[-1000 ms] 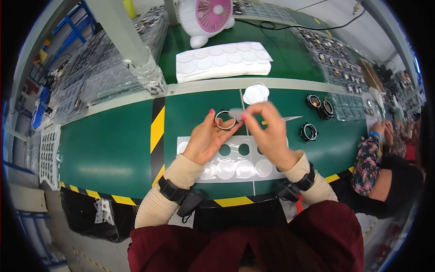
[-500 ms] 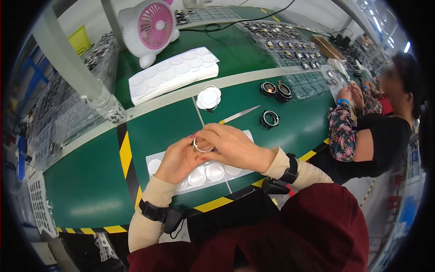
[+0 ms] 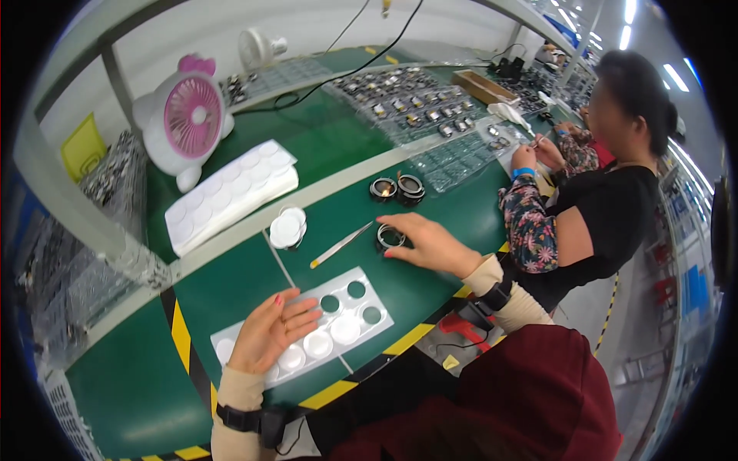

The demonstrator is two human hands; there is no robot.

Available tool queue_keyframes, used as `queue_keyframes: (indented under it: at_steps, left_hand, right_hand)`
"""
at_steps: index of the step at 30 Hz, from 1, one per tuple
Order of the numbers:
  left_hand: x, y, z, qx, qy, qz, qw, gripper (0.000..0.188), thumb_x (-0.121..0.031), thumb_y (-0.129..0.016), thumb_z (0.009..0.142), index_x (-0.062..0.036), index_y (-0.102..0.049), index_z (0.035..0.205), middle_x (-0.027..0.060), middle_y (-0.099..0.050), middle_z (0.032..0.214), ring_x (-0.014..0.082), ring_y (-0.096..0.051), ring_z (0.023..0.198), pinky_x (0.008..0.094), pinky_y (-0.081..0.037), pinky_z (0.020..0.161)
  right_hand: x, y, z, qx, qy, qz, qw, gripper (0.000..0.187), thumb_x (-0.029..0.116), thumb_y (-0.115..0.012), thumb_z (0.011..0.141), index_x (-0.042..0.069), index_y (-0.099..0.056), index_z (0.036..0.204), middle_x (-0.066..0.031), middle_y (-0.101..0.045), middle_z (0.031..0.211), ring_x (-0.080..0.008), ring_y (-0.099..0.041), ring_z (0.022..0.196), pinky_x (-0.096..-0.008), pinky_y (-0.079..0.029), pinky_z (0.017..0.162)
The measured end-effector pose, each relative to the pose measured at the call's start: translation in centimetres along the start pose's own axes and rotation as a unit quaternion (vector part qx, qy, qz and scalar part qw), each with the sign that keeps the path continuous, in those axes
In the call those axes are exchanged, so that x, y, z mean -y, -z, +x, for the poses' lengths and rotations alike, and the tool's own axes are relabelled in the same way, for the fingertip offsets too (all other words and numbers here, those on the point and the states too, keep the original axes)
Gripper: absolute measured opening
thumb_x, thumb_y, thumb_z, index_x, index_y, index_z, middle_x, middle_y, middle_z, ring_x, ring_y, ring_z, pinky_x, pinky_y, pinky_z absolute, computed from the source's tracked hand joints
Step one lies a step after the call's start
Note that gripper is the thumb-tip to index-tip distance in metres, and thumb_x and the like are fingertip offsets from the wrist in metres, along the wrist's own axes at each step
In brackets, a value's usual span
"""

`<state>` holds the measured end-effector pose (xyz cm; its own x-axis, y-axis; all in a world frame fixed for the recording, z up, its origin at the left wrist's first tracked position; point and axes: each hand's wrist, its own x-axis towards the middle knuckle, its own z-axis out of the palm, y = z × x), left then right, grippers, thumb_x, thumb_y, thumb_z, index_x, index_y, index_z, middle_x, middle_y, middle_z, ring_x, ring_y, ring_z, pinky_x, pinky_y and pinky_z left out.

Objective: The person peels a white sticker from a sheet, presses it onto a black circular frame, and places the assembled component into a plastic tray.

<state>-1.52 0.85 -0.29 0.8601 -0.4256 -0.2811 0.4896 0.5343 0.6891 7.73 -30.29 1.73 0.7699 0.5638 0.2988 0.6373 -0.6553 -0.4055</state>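
My right hand (image 3: 430,244) is closed around a round black lens-like part with a silver ring (image 3: 390,237), thumb at the near side and index finger at the far side. Whether it rests on another such part below cannot be made out. Palm turned up and fingers loosely stretched, my left hand (image 3: 270,329) is open and holds nothing visible. It hovers over a white sheet of round stickers (image 3: 374,296), some circles of which are gone and show green. Between the hands and a little farther off lie tweezers (image 3: 342,244) with a yellow end.
Two more black ring parts (image 3: 410,190) stand beyond my right hand. White discs (image 3: 287,228) are piled near a stack of sticker sheets (image 3: 234,196) and a pink-and-white fan (image 3: 192,119). Clear trays (image 3: 453,164) lie at the back. A co-worker (image 3: 607,184) sits at right.
My hands have parted: both were at a silver-rimmed ring over the sheet. The right went right to the ring part on the table; the left has opened. The view has shifted rightward.
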Motion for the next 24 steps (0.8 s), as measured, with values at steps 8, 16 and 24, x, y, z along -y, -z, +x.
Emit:
queue_keyframes:
  at_steps: [8,16,24]
  left_hand:
    - [0.3,-0.2,0.3,-0.037,0.006,-0.018,0.999,0.029,-0.019,-0.038,0.096,0.0015,-0.042,0.116,0.026,-0.053,0.113,0.0357,-0.056,0.103,0.0437,-0.046,0.09]
    - [0.4,0.1,0.4,-0.058,-0.014,-0.006,0.998,0.027,-0.016,-0.038,0.096,0.0019,-0.043,0.115,0.0263,-0.055,0.108,0.0355,-0.058,0.098,0.0448,-0.048,0.088]
    - [0.4,-0.5,0.0,-0.102,-0.029,0.002,0.994,0.028,-0.018,-0.042,0.094,0.0006,-0.046,0.115,0.025,-0.057,0.106,0.0333,-0.061,0.094,0.0416,-0.051,0.084]
  right_hand:
    - [-0.8,-2.2,-0.3,-0.054,0.042,0.0,0.998,0.056,0.029,-0.067,0.076,0.006,-0.046,0.123,-0.0116,-0.053,0.112,-0.0283,-0.051,0.101,-0.0371,-0.041,0.086]
    - [-1.3,-2.6,-0.5,-0.07,0.011,0.048,0.996,0.056,0.03,-0.067,0.077,0.006,-0.046,0.122,-0.0105,-0.053,0.114,-0.0265,-0.05,0.101,-0.0362,-0.039,0.089]
    - [-1.3,-2.8,-0.4,-0.062,0.006,0.058,0.996,0.057,0.03,-0.068,0.076,0.006,-0.046,0.123,-0.0112,-0.053,0.113,-0.0271,-0.05,0.101,-0.0365,-0.039,0.088]
